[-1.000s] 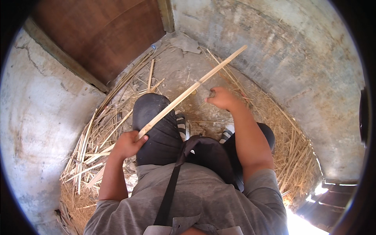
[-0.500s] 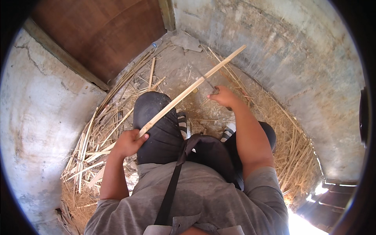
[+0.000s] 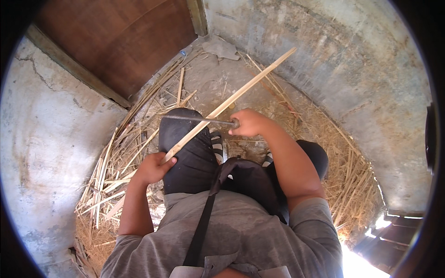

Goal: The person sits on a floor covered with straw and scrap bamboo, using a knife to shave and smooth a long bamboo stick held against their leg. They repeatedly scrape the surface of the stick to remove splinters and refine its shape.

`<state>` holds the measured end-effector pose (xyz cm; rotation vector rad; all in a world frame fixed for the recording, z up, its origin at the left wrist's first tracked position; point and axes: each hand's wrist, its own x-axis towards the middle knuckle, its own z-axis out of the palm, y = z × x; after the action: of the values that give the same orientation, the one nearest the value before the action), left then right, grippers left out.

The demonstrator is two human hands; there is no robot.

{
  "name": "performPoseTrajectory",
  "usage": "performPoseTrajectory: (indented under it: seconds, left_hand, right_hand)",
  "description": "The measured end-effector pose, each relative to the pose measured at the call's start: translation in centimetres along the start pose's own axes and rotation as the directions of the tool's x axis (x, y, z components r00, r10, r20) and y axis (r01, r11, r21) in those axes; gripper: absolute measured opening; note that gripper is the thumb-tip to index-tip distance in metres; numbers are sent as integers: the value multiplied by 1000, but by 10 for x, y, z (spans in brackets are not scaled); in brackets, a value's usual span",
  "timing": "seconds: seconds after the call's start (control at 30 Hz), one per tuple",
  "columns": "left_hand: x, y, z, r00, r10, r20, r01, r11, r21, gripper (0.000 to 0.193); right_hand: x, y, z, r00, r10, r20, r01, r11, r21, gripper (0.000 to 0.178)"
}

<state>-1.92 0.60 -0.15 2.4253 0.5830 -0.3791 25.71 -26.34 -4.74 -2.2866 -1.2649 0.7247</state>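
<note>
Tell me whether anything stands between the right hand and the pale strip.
Only the blade-like tool held in the right hand spans that gap, crossing the pale strip in this view; whether they touch is unclear. Nothing else visible stands between.

It's a rough, shed-like work corner, folks: stained walls [image 3: 343,83] closing in, brown panel [image 3: 120,41] alongside, dusty floor [image 3: 206,74], pale strips [image 3: 103,181] and shavings [image 3: 345,190] littering the edges!
</note>
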Motion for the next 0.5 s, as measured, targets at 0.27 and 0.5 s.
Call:
performPoseTrajectory:
  seconds: [0.27,0.5]
  left_hand:
    - [-1,6,-3,999,-29,19,29,999,22,54]
    - [1,4,-1,1000,-3,2,3,1000,15,51]
  right_hand:
    - [-6,67,-9,847,494,-195,-424,850,313,73]
    - [-1,29,-1,978,162,-133,-161,987,20,63]
